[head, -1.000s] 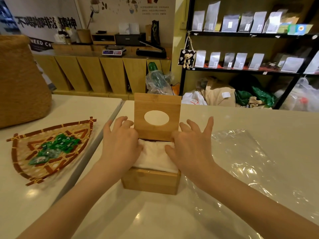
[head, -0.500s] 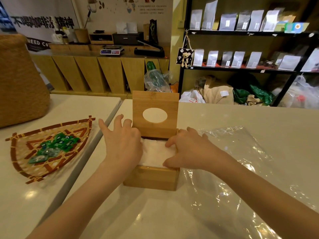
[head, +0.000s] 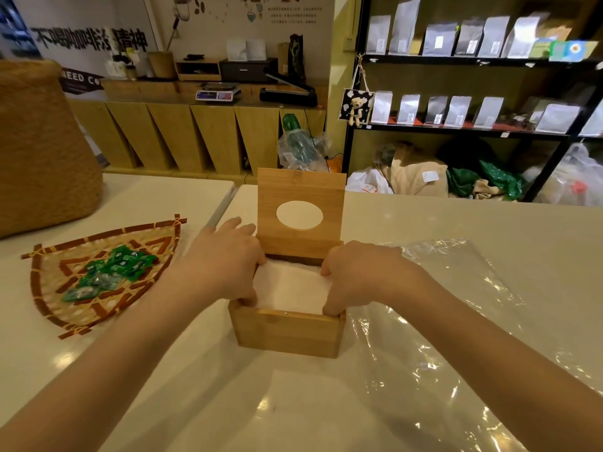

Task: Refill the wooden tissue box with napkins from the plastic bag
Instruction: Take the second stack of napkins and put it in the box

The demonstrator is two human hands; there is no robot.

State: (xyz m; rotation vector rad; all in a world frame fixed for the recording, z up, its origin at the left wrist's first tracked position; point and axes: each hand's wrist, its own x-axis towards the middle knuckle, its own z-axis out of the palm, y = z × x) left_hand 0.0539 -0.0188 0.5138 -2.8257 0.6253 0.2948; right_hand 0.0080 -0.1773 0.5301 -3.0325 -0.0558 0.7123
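Note:
The wooden tissue box stands on the white table in front of me. Its hinged lid, with an oval hole, is raised upright at the back. A white stack of napkins fills the box. My left hand presses on the stack's left edge, fingertips curled down inside the left wall. My right hand does the same at the right edge. The clear plastic bag lies flat and looks empty on the table to the right of the box.
A woven fan-shaped tray with green wrapped sweets lies to the left. A large woven basket stands at the far left. A seam between two tables runs just left of the box. Shelves with pouches stand behind.
Both hands went from lying flat on top of the napkins to the side edges, fingers curling down between the stack and the box walls. The stack sits lower in the box.

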